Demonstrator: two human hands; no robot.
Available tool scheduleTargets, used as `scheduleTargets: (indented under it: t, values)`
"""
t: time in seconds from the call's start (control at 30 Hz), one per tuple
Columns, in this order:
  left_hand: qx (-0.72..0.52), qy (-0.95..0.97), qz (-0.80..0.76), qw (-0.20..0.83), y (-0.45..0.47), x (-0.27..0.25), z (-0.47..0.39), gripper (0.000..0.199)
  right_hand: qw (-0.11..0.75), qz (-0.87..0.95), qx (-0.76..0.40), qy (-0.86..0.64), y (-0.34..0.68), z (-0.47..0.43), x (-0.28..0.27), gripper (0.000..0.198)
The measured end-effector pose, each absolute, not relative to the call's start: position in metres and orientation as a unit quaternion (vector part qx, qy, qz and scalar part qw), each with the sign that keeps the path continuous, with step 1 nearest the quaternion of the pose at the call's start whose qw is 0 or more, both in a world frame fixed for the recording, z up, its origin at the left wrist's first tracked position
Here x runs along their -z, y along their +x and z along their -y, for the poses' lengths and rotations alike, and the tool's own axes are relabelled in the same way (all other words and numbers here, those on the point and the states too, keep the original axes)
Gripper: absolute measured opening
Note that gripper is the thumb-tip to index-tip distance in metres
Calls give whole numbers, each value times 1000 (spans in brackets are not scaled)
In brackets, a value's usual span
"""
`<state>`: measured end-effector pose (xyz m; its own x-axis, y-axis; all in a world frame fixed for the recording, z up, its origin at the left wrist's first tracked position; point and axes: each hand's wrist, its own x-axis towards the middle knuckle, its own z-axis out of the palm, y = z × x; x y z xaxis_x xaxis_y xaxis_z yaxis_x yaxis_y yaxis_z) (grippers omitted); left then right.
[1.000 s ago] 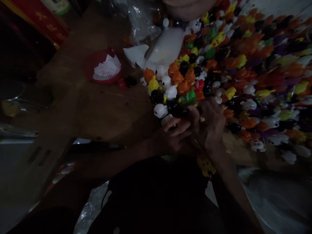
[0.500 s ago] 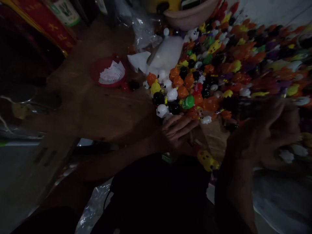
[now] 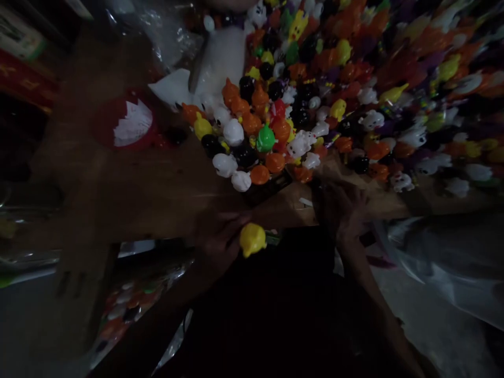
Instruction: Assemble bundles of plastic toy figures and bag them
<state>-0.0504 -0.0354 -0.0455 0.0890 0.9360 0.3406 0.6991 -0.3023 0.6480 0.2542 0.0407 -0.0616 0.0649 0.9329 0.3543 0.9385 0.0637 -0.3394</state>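
Observation:
My left hand (image 3: pixel 218 239) is closed at the table's front edge, its fingers around a small glossy yellow toy figure (image 3: pixel 252 240) that sticks out to the right. Farther right, my right hand (image 3: pixel 346 207) is low over the edge with curled fingers. Something dark lies at its fingertips, too dim to make out. Between and beyond the hands, a cluster of toy figures in orange, white, black and green (image 3: pixel 265 138) stands close together. A dark slotted holder (image 3: pixel 271 188) shows beneath the front ones. A small white strip (image 3: pixel 305 201) lies near my right hand.
A large heap of mixed toy figures (image 3: pixel 378 94) covers the table's back and right. On the left stands a red bowl (image 3: pixel 103 128) with white paper slips (image 3: pixel 133 123). Clear plastic bags (image 3: pixel 169 37) lie behind it. A translucent bag (image 3: pixel 441 262) hangs at right.
My left hand has drawn back from the cluster to the table edge and now holds the yellow toy. My right hand has come back leftward from the heap. The view has shifted right.

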Motion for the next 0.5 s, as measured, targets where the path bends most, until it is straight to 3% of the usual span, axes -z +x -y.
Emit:
scheduleTargets:
  t: [0.13,0.2,0.27,0.37,0.5]
  values:
    - [-378,678,-627,68,-47,63,37,31,144,728,51,-669,251,-43,62,38]
    - [-365,648,-665,71,-47,65,35,34,126,752,30,-647,252,-44,58,38]
    - [-352,631,-684,99,-48,64,33,37,157,764,-21,-625,254,-45,52,36]
    - [-355,627,-683,123,-50,63,30,39,275,739,-130,-601,254,-43,39,38]
    - [-372,660,-632,161,-49,56,26,22,373,677,-253,-583,244,-36,20,45]
